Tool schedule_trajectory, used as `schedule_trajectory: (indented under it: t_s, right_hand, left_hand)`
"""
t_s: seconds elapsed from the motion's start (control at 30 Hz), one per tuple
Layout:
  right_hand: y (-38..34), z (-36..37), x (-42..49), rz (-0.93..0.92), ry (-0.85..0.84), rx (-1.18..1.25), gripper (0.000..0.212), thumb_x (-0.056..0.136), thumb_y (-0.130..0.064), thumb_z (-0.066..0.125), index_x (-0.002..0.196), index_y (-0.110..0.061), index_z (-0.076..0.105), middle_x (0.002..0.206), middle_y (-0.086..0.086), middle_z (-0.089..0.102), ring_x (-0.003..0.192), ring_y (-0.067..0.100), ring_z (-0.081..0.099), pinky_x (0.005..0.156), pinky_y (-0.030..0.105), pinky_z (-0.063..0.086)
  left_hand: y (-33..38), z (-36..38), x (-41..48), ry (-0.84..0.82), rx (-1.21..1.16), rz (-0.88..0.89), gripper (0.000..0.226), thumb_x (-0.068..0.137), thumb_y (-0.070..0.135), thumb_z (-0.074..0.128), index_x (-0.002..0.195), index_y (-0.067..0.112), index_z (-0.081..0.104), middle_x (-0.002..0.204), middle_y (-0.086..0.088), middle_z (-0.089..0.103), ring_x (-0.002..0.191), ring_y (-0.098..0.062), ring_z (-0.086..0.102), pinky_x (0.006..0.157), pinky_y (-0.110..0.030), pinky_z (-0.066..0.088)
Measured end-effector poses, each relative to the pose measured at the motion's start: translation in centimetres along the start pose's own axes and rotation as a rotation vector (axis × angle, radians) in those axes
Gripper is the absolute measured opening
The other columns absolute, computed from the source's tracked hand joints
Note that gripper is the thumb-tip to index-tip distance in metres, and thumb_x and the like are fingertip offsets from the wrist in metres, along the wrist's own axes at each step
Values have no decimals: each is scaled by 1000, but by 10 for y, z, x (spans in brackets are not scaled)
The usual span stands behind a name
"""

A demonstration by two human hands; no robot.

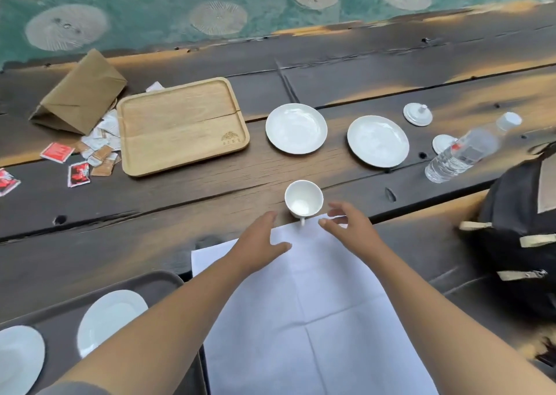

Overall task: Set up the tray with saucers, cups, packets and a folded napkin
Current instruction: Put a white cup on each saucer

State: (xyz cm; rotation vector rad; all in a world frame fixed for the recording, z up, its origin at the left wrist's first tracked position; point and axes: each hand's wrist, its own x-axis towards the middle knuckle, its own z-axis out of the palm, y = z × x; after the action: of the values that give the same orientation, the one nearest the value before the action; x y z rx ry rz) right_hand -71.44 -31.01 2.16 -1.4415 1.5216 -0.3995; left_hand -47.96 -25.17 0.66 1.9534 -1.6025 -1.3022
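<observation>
A white napkin (313, 304) lies unfolded and flat on the dark wooden table, right in front of me. My left hand (258, 244) rests open on its far left corner. My right hand (349, 223) hovers open over its far right corner. A white cup (304, 197) stands just beyond both hands, its handle at the napkin's far edge. The wooden tray (180, 124) sits bare at the far left. Two white saucers (296, 128) (377, 140) lie to its right. Red, white and brown packets (96, 151) are scattered left of the tray.
A brown paper bag (81, 94) lies behind the packets. A dark tray (60, 319) near left holds two white plates (111, 319). Two small white lids (417, 114), a water bottle (469, 151) and a black backpack (523, 229) occupy the right side.
</observation>
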Motion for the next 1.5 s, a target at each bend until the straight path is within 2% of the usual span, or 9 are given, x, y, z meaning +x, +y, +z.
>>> schedule_trajectory:
  t_s: [0.13,0.33,0.5,0.7,0.8,0.9,1.07,1.3,1.5]
  right_hand:
    - [4,0,22,4,-64,49,63,75,-54,76,132,-39,53,123,-18,62,113,-5,59,88,23,48]
    - [3,8,46,-9,-168,140,58,75,-44,81,126,-46,53,122,-36,60,117,-12,56,84,13,50]
    - [5,14,55,-17,-181,212,51,83,-25,80,124,-43,55,118,-29,65,115,-6,59,82,6,49]
    - [5,15,56,-49,-198,210,47,86,-21,78,121,-46,59,121,-24,67,119,-4,60,91,17,51]
    - [0,15,54,-63,-203,195,47,86,-21,78,122,-46,59,120,-22,68,118,-3,61,88,11,50]
    - [-10,15,47,-91,-211,158,44,83,-30,78,118,-49,60,119,-23,69,116,-4,62,86,8,49]
    - [-28,22,29,-136,-245,130,41,84,-37,76,123,-40,63,119,-16,71,116,2,64,99,25,49]
    - [-66,35,-24,-190,-277,74,30,85,-43,74,101,-66,62,108,-31,70,103,-11,64,78,2,46]
    - [-86,55,-80,-227,-310,95,23,89,-40,71,112,-41,69,107,-16,75,101,0,69,88,24,51]
  left_hand:
    - [5,5,26,-16,-159,18,96,76,39,81,153,32,23,156,14,36,142,-7,37,112,-31,37]
    - [9,8,52,-103,-342,87,96,69,28,86,144,48,29,139,21,52,125,0,55,107,-35,47]
    - [7,12,63,-83,-356,84,91,72,28,85,142,50,32,132,25,55,122,0,56,106,-35,48]
    - [2,15,64,-57,-380,52,84,70,31,85,140,43,40,130,20,60,121,-4,59,106,-39,49]
    - [3,14,60,-47,-412,48,81,69,31,85,137,43,44,128,21,62,120,-4,60,105,-41,49]
    - [3,8,51,-56,-450,46,79,69,30,85,135,47,46,126,23,63,119,0,61,104,-37,50]
    - [1,-6,18,-24,-457,30,72,71,35,86,124,61,46,124,34,61,117,12,58,92,-19,46]
    - [0,-26,-47,63,-415,43,64,68,50,82,114,71,43,121,41,57,115,18,52,91,-22,45]
    - [-9,-37,-113,109,-412,80,62,68,52,82,119,61,47,123,33,60,117,12,54,96,-22,47]
